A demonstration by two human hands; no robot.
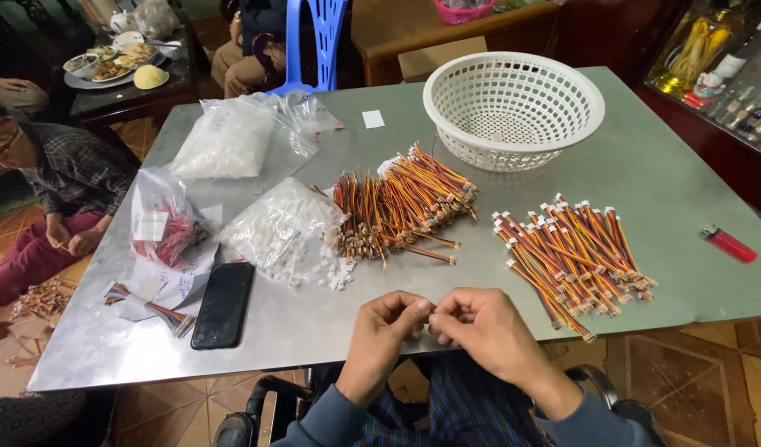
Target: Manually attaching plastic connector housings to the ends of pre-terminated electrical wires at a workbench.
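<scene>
Surface (662,190): a grey metal top that carries everything below; both hands work at its near edge.
Basket (513,108): white, perforated, round, at the far right of the surface.
Clear bags: one of white bits (231,136) at far left, another (283,228) spilling small white connectors (337,273) toward the middle.
Middle wire heap (401,207): orange, yellow and dark leads, lying between the spilled bag and the basket.
Right wire heap (575,248): leads with white plugs on their ends, just right of the hands.
Red bag (161,223): at the left, resting on paper.
Phone (224,304): black, face down, left of the hands.
Left hand (382,329): fingers pinched closed on something tiny at the tips; what it is cannot be told.
Right hand (480,324): fingers pinched closed the same way, tips touching the left hand's.
Lighter (729,245): red, alone near the right edge.
Pinched item: between both hands' fingertips, over the near edge, too small to make out.
</scene>
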